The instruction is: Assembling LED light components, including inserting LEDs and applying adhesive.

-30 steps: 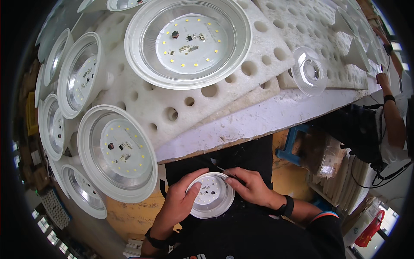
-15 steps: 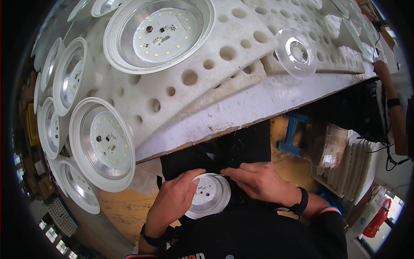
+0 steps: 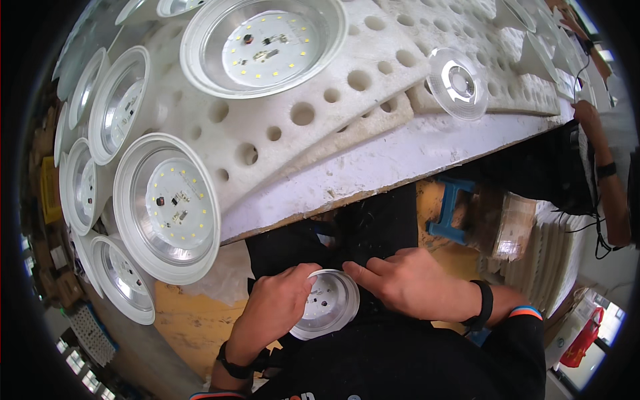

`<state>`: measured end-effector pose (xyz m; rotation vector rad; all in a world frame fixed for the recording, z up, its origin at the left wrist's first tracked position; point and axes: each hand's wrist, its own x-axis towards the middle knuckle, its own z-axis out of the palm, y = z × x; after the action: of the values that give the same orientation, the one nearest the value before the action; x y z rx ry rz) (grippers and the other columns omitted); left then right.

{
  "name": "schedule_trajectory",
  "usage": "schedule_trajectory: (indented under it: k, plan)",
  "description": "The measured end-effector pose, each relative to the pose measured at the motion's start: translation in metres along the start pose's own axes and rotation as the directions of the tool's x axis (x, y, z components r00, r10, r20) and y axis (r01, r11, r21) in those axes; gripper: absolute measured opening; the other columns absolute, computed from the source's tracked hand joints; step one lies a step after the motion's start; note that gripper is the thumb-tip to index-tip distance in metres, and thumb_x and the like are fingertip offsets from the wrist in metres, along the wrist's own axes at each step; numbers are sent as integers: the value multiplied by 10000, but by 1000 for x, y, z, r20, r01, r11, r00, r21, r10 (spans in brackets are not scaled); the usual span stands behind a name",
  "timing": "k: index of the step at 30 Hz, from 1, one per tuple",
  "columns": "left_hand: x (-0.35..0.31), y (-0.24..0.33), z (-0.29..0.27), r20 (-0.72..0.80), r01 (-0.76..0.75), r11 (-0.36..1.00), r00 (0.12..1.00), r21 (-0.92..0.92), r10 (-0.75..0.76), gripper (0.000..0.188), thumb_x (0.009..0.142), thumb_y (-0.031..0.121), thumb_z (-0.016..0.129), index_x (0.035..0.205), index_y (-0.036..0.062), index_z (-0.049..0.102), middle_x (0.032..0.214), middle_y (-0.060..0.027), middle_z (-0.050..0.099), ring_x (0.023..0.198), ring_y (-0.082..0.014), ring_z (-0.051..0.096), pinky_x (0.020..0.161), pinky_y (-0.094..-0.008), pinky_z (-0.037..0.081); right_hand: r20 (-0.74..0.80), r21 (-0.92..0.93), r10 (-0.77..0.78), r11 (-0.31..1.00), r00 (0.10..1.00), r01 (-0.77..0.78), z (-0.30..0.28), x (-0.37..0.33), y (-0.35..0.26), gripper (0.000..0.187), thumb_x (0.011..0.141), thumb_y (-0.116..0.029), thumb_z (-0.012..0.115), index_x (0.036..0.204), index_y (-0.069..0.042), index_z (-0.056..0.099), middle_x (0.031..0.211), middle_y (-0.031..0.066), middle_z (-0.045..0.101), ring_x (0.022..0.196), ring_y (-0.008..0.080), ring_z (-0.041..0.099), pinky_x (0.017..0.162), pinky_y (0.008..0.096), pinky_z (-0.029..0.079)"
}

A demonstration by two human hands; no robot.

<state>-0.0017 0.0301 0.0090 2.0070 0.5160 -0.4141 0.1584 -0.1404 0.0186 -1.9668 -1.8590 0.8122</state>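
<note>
An open LED lamp (image 3: 327, 308) with a white rim, silver bowl and round board of small chips rests at my lap, facing up. My left hand (image 3: 277, 301) is closed around its left side, thumb and fingers at the upper rim. At the upper right of that rim, my right hand (image 3: 407, 283) is closed, with its fingers curled and a fingertip on the edge. Whether anything small sits between those fingers is hidden. Beyond my hands, a clear round lens cover (image 3: 458, 84) leans against the edge of the foam board.
On the table (image 3: 347, 180), white foam boards (image 3: 313, 137) with round holes carry several open LED lamps (image 3: 167, 207). A larger-looking lamp (image 3: 263, 50) stands nearest the middle. A blue stool (image 3: 450, 210) and a cardboard box (image 3: 510, 227) are under the table; another person's arm (image 3: 597, 140) is at right.
My right hand has turned and its fingers have curled in more at the lamp's rim. The left hand keeps its grip. The whole view has shifted slightly.
</note>
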Motion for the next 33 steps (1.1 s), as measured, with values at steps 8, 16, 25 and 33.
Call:
schedule_trajectory:
  k: [8, 16, 25, 33]
  plan:
    - [-4, -17, 2, -25, -18, 998, 1000, -63, 17, 190, 916, 92, 542, 1088, 47, 607, 856, -194, 661, 792, -377, 654, 665, -414, 518, 49, 0, -44, 999, 998, 44, 4, 19, 0, 404, 753, -97, 586, 1140, 18, 596, 713, 68, 575, 559, 204, 634, 484, 318, 496]
    - [-3, -19, 3, -61, -89, 993, 995, -75, 85, 189, 897, 62, 565, 1080, 42, 611, 845, -195, 666, 769, -356, 667, 648, -397, 532, 54, 35, -68, 997, 996, 66, 2, 22, -2, 408, 764, -100, 574, 1160, -2, 591, 715, 62, 576, 568, 206, 639, 479, 320, 496]
    - [-1, -11, 4, -56, -66, 998, 996, -13, 66, 172, 894, 60, 568, 1058, 37, 614, 844, -185, 667, 755, -356, 662, 641, -405, 525, 155, 34, 102, 994, 983, -109, -7, 10, -5, 410, 749, -72, 585, 1151, 7, 593, 747, 81, 614, 561, 232, 647, 457, 339, 492]
    - [-3, -10, 4, -52, -66, 998, 996, -4, 66, 173, 887, 53, 575, 1055, 39, 616, 838, -191, 662, 743, -360, 658, 626, -405, 519, 49, 80, -12, 997, 999, 8, 5, 15, 1, 422, 751, -73, 589, 1170, -18, 588, 754, 83, 613, 592, 244, 660, 479, 342, 508]
